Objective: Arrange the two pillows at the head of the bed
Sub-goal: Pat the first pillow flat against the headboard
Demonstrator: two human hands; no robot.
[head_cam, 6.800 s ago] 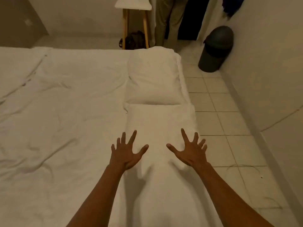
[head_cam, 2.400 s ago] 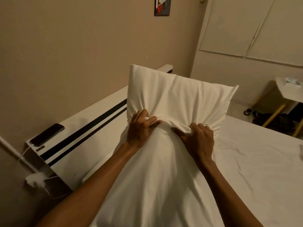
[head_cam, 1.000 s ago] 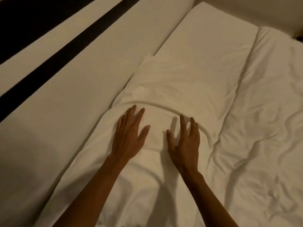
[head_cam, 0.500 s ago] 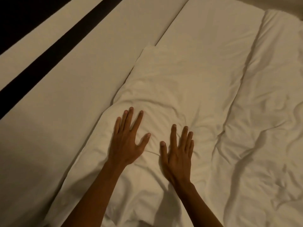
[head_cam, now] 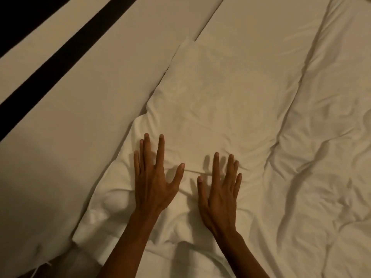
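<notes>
Left hand [head_cam: 153, 183]: lying flat and spread on the pillow [head_cam: 210, 109], fingers straight, grasping nothing; it is sitting a little further forward than the right.
Right hand [head_cam: 218, 193]: also lying palm-down and spread, gripping nothing; its fingers are resting just short of a shallow crease running between the two hands.
Pillow: lying flat under both palms and stretching away beyond the fingertips; its long edge, left of the left hand, is running against the headboard [head_cam: 84, 93]; its far corner is sitting well ahead of the fingertips.
Duvet [head_cam: 321, 157]: lying rumpled to the right of the right hand, its fold touching the pillow's other long edge.
Change: a couple of seconds ago both hands were clutching this pillow upright in the air; a second ago they were pressing a deep curved ridge into it; now the ridge is almost gone and the hands are sliding back toward the near end.
Meaning: this pillow is looking placed and smoothed, so the first half of the task is probably finishing.
Second pillow: not showing here; it is likely still needing to be fetched and laid in the bare space ahead of the fingertips.
</notes>
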